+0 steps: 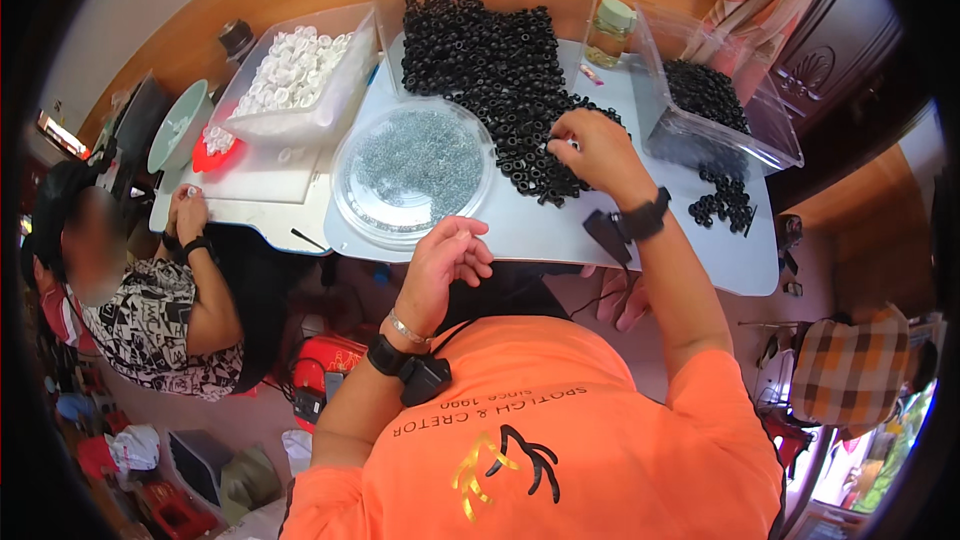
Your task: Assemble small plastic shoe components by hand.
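My right hand (598, 155) reaches over the near right part of a heap of small black rings (535, 135). Its thumb and fingers are pinched together; what they hold, if anything, is too small to make out. Before my chest, above the table's front edge, my left hand (445, 265) is half curled with its fingers apart, and nothing shows in it. Just beyond that hand sits a round clear plastic tray (342, 202) holding many tiny grey-silver pieces (415, 165). The black heap spreads out from a clear bin (575, 65) at the back.
To the right stands a clear box (690, 145) of black parts, with loose black pieces (725, 202) before it. A lidded jar (609, 32) is behind. Leftward are a tub (330, 125) of white parts, a red dish (215, 155), a green bowl (170, 130) and a seated co-worker (165, 325).
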Demonstrator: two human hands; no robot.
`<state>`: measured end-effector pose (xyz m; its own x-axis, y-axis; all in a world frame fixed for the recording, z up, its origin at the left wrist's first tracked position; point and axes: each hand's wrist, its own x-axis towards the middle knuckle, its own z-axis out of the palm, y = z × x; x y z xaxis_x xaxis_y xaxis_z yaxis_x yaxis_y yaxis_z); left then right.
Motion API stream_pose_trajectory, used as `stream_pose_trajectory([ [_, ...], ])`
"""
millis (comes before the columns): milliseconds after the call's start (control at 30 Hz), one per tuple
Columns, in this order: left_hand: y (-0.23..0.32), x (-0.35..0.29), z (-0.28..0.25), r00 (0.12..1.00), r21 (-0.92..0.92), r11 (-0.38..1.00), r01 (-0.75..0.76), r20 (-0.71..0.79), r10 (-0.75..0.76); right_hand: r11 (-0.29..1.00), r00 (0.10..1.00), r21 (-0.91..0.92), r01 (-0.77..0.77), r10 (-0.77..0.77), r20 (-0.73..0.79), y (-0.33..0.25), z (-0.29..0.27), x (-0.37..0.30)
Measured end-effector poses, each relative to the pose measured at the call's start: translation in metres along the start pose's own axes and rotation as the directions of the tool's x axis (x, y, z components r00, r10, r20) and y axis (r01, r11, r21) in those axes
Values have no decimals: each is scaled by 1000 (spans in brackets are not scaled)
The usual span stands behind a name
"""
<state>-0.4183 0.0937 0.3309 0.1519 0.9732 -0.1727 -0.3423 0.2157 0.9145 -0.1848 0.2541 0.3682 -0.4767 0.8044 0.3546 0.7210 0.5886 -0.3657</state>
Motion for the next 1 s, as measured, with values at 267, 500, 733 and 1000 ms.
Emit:
stream_pose_trajectory([
  [267,-18,16,5,999,25,999,32,26,-33,895,940,332,296,-335,63,-95,16,-51],
  [500,-28,5,-14,998,-281,960,-1,61,19,877,980,463,129,-184,76,-112,30,-54],
  [733,-30,-6,-27,1000,-379,925,-15,19,24,893,968,388,226,-252,15,-127,43,-47],
  [1000,-25,-21,-58,994,-394,913,-106,-7,112,861,913,394,320,-392,115,-131,53,-8],
])
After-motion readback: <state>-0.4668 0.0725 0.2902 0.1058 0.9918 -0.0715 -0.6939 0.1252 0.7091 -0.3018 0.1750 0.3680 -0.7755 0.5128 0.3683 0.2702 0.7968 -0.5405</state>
